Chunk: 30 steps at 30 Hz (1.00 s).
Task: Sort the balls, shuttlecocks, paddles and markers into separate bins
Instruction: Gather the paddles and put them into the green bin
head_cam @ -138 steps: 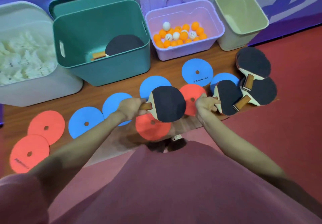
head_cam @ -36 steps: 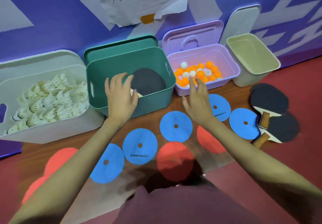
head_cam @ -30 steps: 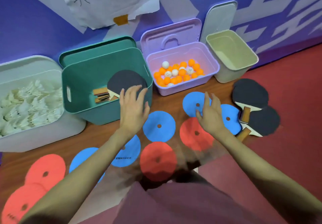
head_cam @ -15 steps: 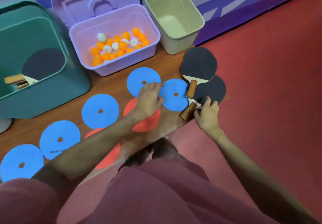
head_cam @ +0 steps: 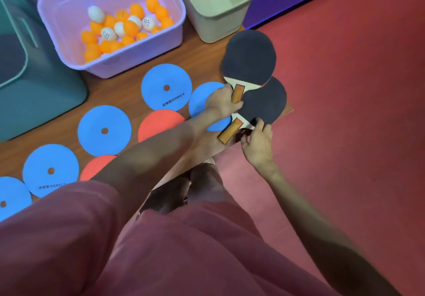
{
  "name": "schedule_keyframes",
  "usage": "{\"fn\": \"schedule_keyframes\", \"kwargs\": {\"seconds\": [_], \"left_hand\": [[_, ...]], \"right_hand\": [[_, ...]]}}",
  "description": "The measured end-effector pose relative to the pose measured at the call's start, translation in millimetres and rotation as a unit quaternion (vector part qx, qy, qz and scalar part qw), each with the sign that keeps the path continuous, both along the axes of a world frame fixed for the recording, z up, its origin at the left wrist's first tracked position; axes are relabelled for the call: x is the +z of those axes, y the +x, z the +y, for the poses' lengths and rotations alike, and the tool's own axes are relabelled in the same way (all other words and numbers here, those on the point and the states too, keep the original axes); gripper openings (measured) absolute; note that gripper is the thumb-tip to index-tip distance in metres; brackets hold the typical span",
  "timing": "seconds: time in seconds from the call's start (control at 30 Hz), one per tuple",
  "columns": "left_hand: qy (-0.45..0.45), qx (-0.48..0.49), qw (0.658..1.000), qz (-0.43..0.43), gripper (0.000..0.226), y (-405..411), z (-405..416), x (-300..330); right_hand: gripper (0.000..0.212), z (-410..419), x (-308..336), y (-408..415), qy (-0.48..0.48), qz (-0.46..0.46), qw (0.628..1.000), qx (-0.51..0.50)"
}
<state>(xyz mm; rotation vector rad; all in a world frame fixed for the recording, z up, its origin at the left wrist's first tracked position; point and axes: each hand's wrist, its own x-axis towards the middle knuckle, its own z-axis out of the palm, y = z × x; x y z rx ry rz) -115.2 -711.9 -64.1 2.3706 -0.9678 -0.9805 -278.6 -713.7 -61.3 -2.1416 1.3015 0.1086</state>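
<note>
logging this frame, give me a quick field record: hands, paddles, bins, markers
left hand: left hand grips the handle of the upper paddle
right hand: right hand pinches the edge of the lower paddle
paddles: upper overlaps lower, both on the wooden board
purple bin: purple bin holds orange and white balls
beige bin: beige bin, nothing visible inside
markers: blue and red discs flat on the board

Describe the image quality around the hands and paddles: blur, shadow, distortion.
Head view: mild motion softness on the left hand and right hand; the upper paddle and lower paddle read clearly; a soft shadow lies under the forearm; wide-angle bending tilts the purple bin.
</note>
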Motion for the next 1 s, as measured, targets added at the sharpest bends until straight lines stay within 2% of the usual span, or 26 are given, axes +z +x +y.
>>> {"fn": "schedule_keyframes", "kwargs": {"seconds": [0.17,0.33,0.53,0.67,0.73,0.83,1.0], "left_hand": [[0.002,0.035,0.999,0.016,0.029,15.9,-2.6,16.2],[0.047,0.054,0.992,0.103,0.026,37.1,-0.2,24.8],[0.002,0.035,0.999,0.017,0.032,38.9,7.1,35.3],[-0.049,0.065,0.997,0.008,0.025,36.9,30.6,45.6],[-0.07,0.073,0.995,0.005,0.029,37.9,48.7,52.0],[-0.077,0.084,0.993,0.008,0.037,42.9,79.0,59.7],[-0.092,0.105,0.99,0.009,0.033,54.1,129.5,71.3]], "right_hand": [[0.055,1.5,-1.5,3.4,-0.002,-0.026,0.999,-0.018],[0.052,11.1,-1.3,15.6,0.011,0.001,1.0,0.018],[0.067,23.2,-3.8,27.5,0.017,0.056,0.998,0.019],[0.089,29.3,-10.1,37.6,0.047,0.022,0.998,-0.043],[0.095,31.1,-11.7,42.4,0.052,0.008,0.997,-0.061],[0.094,34.9,-7.3,48.9,0.054,-0.001,0.996,-0.072],[0.082,41.4,13.8,56.9,0.02,-0.024,0.99,-0.14]]}}
